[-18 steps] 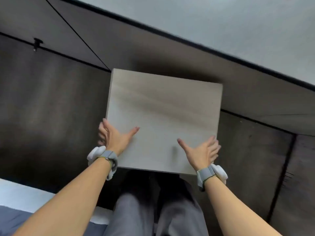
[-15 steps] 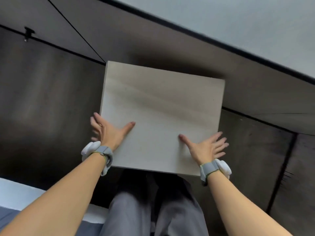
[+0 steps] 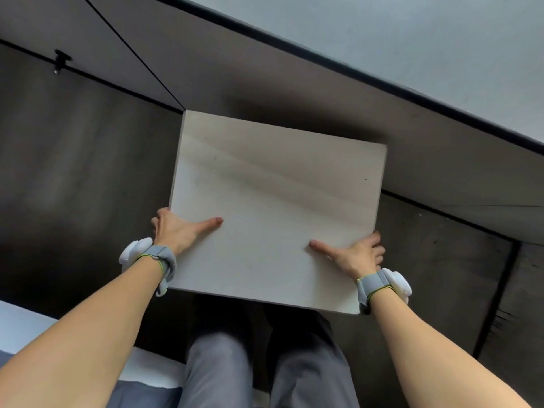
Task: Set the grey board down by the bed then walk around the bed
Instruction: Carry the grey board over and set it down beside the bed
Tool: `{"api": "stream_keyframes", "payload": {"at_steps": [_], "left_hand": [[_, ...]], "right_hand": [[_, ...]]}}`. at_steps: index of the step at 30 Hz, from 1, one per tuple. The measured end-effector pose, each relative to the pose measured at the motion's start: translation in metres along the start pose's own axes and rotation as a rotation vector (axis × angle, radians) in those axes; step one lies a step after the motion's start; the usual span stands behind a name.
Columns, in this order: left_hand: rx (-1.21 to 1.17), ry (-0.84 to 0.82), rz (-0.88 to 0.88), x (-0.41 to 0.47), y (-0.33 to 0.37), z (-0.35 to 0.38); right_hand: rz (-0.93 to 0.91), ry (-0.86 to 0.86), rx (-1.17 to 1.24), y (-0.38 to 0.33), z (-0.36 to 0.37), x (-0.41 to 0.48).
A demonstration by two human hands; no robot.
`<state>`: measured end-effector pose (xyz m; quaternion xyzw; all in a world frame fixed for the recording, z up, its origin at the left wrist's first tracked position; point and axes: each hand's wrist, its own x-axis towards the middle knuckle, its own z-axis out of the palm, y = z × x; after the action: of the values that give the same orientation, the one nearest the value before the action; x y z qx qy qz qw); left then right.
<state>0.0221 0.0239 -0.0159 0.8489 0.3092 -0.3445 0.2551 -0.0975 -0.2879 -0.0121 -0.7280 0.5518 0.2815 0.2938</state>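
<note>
While we look down from head height, the grey board [image 3: 273, 207] sits between both hands, held out in front of our legs in grey trousers [image 3: 265, 366] and above the dark tiled floor [image 3: 73, 172]. Left hand [image 3: 173, 231] clasps the board's left edge near the lower corner: thumb flat across the top face, fingers curled round the edge & under. Right hand [image 3: 357, 256] does the same on the right edge, thumb pointing inward on the face, fingers wrapped over the side. Each wrist wears a grey strap w/ a white pod [image 3: 134, 251]. Whether the board's far edge touches the floor we cannot tell. Pale bed corner [image 3: 23, 328] shows bottom left, near our left forearm; light wall [image 3: 412, 39] w/ dark skirting runs across top right.
</note>
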Motion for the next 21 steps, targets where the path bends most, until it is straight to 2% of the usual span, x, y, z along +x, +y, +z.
{"api": "stream_keyframes", "payload": {"at_steps": [6,13,19,21], "left_hand": [[0.018,-0.026,0.001,-0.027,-0.001,-0.021],[0.100,-0.054,0.080,-0.069,-0.001,-0.058],[0.294,-0.080,0.278,-0.100,0.022,-0.060],[0.345,-0.072,0.288,-0.106,0.032,-0.051]], "right_hand": [[0.036,-0.003,0.002,0.006,-0.022,-0.032],[0.052,0.042,0.047,0.028,-0.039,-0.097],[0.152,0.086,0.192,0.076,-0.049,-0.126],[0.164,0.098,0.233,0.092,-0.049,-0.127]]}}
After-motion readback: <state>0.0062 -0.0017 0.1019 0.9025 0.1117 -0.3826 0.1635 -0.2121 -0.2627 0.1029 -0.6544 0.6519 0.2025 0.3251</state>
